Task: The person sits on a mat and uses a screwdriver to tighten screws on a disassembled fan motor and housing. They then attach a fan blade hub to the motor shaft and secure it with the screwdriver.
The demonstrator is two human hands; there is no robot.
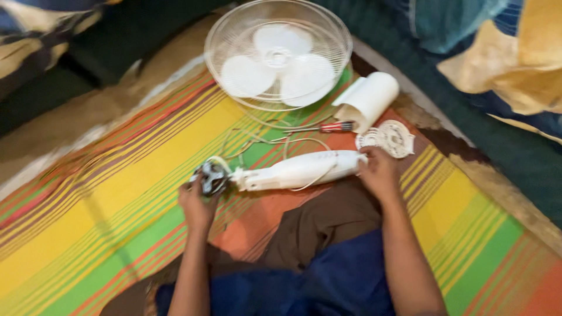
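A white fan stand body (298, 169) lies across a striped mat in front of my knees. My right hand (379, 172) grips its right end. My left hand (196, 202) holds the dark bare motor (213, 177) at its left end, with thin wires looping out behind it. A white fan cage with three blades (278, 55) lies flat at the far edge of the mat.
A red-handled screwdriver (328, 127) lies between the cage and the stand. A white curved cover (369, 99) and a round vented back plate (391, 138) sit at the right. The colourful striped mat (117, 193) covers the floor; bedding lies at the upper right.
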